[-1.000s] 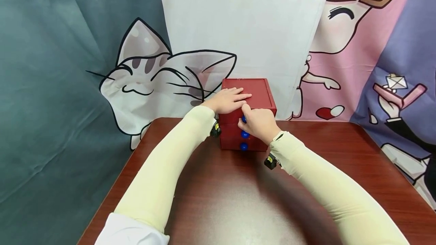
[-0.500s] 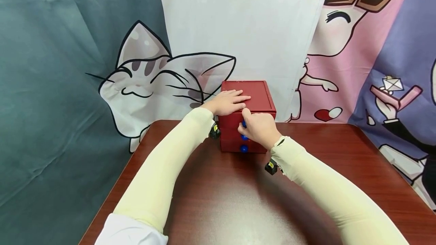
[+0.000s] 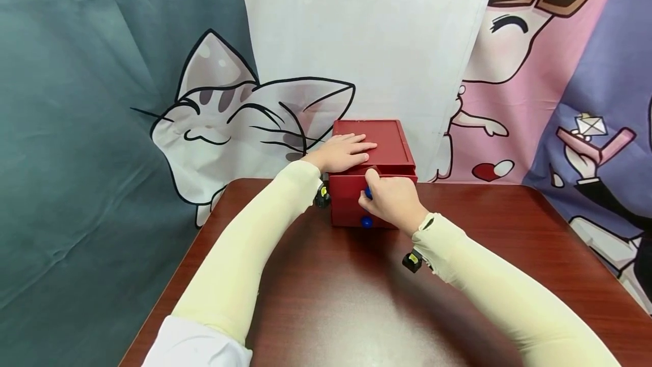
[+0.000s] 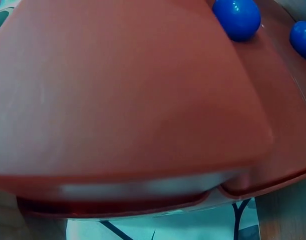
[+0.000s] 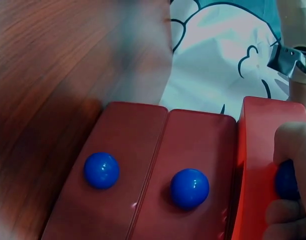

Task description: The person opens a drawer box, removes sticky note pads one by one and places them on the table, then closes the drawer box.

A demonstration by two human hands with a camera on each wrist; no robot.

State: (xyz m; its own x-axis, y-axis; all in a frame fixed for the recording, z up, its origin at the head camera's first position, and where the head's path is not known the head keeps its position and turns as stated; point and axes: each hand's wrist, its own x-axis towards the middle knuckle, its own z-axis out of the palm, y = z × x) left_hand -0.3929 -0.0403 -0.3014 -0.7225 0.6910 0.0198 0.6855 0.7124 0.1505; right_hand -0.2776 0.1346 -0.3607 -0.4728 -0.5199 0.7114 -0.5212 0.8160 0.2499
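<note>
A small red chest of drawers (image 3: pixel 389 135) stands on the table near the back curtain. My left hand (image 3: pixel 338 153) lies on its top with the fingers spread and straight. With its fingers curled, my right hand (image 3: pixel 394 200) grips the round blue knob (image 5: pixel 286 181) of the top drawer (image 3: pixel 343 197), which sticks out a little from the chest. In the right wrist view, the two drawers below are flush, with a blue knob (image 5: pixel 189 188) on the middle one and another blue knob (image 5: pixel 101 170) on the bottom one. The inside of the top drawer is mostly hidden.
The chest rests on a dark reddish-brown wooden table (image 3: pixel 326 287). A curtain (image 3: pixel 423 44) printed with cartoon figures hangs close behind it. Both forearms, in pale yellow sleeves (image 3: pixel 254 242), reach across the table from the front.
The top drawer has slid out slightly towards me, opening a dark gap under the chest's top. My right hand has come nearer with the knob. My left hand stays on top.
</note>
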